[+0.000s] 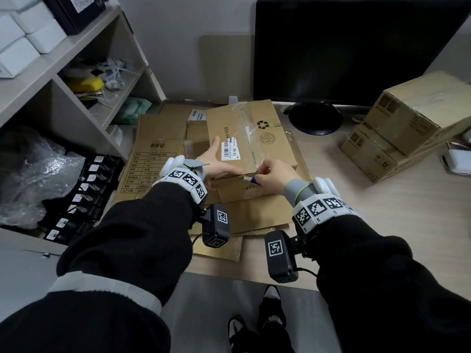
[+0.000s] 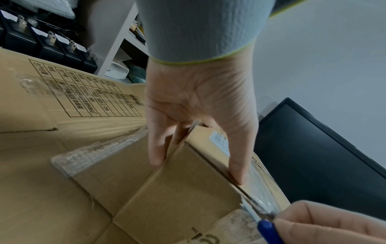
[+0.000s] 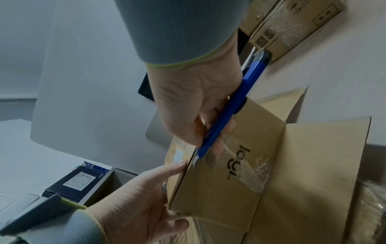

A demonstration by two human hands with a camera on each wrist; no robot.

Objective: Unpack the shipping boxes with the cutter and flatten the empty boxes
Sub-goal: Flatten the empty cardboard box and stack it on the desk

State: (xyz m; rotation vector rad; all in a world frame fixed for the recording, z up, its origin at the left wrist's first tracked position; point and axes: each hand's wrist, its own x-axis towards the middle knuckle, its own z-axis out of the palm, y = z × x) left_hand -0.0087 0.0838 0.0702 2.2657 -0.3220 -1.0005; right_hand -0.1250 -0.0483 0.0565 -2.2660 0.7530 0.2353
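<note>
A taped brown shipping box [image 1: 265,149] lies on a pile of flattened cardboard [image 1: 155,149] on the desk. My left hand [image 1: 216,166] grips its near left corner, thumb on the lid and fingers down the side; the left wrist view shows this left hand [image 2: 200,115] on the box [image 2: 177,189]. My right hand [image 1: 267,173] holds a blue cutter [image 1: 254,180] with its blade at the clear tape on the box's near top edge. From the right wrist, the right hand [image 3: 198,107] wraps the cutter [image 3: 225,112], blade tip at the box [image 3: 225,184] seam beside the left hand [image 3: 142,198].
Two sealed cardboard boxes [image 1: 407,123] are stacked at the right of the desk. A dark monitor [image 1: 356,47] stands behind the box. A shelf unit [image 1: 76,72] at the left holds white boxes, bubble wrap [image 1: 38,174] and black adapters [image 1: 84,189].
</note>
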